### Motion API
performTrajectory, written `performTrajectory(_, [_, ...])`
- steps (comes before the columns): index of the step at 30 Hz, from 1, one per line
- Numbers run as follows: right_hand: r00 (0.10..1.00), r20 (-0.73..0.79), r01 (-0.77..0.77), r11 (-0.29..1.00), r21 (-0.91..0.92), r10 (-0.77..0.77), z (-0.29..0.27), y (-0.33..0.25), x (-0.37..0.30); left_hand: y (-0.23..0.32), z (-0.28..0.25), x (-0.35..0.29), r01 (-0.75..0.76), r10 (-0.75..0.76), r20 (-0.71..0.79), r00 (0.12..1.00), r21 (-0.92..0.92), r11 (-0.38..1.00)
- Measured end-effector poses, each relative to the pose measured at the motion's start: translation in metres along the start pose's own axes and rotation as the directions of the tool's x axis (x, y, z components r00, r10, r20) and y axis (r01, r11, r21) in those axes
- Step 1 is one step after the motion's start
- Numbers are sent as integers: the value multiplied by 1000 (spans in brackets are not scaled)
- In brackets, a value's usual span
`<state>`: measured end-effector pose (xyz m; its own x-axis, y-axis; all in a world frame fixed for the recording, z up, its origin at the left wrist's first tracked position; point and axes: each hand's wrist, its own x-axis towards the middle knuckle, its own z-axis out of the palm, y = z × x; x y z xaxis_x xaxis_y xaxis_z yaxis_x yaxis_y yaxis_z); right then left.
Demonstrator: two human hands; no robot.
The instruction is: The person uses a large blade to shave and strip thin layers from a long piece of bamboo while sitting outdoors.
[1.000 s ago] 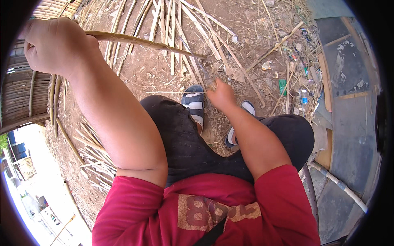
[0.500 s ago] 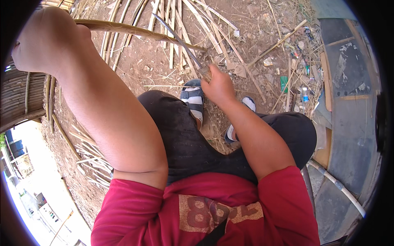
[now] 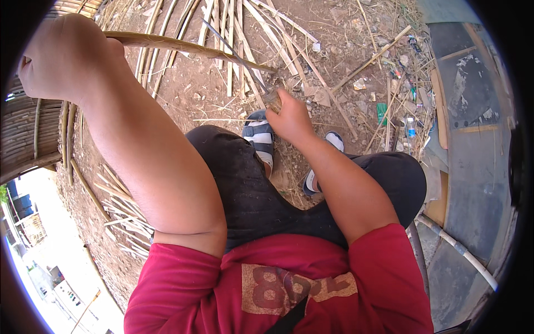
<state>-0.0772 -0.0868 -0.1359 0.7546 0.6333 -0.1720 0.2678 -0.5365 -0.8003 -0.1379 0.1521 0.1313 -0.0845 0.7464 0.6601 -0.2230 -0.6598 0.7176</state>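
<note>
My left hand (image 3: 61, 55) is raised at the upper left, closed around the end of a long bamboo strip (image 3: 189, 47) that runs to the right above the ground. My right hand (image 3: 289, 117) grips the wooden handle of a long knife (image 3: 236, 53); its thin blade slants up and to the left and meets the strip near its far end. Below the hands are my knees in dark trousers and my feet in grey and white sandals (image 3: 258, 136).
Several split bamboo strips (image 3: 245, 22) lie on the bare dirt ahead, more (image 3: 119, 206) by my left leg. A woven bamboo panel (image 3: 25, 128) stands at the left. Litter and a small bottle (image 3: 410, 128) lie right, beside a dark curved metal sheet (image 3: 473, 139) and a white pipe (image 3: 461, 253).
My right hand lifted the knife from near the ground up to the strip, the blade now reaching further left. My left hand rose slightly and shifted left with the strip.
</note>
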Motion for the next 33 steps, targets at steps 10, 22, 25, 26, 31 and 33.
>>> performTrajectory(10, [953,1,-301,943,-143,304,30,53,18,-9,-2,2,168,-177,-41,983,-164,972])
performTrajectory(22, [965,119,-262,830,492,234,52,49,26,-8,-4,15,-335,200,302,932,928,163])
performTrajectory(25, [994,-38,-98,980,173,106,47,29,22,-12,-9,18,-338,206,306,930,930,146])
performTrajectory(26, [994,-47,-98,992,80,102,46,25,20,-14,-11,19,-337,205,306,930,931,137])
performTrajectory(31, [965,-30,-264,955,-137,262,48,81,38,-15,-9,18,-327,197,297,934,934,142])
performTrajectory(33, [952,28,-303,952,-39,304,38,73,40,-15,-12,19,-318,190,291,937,939,128])
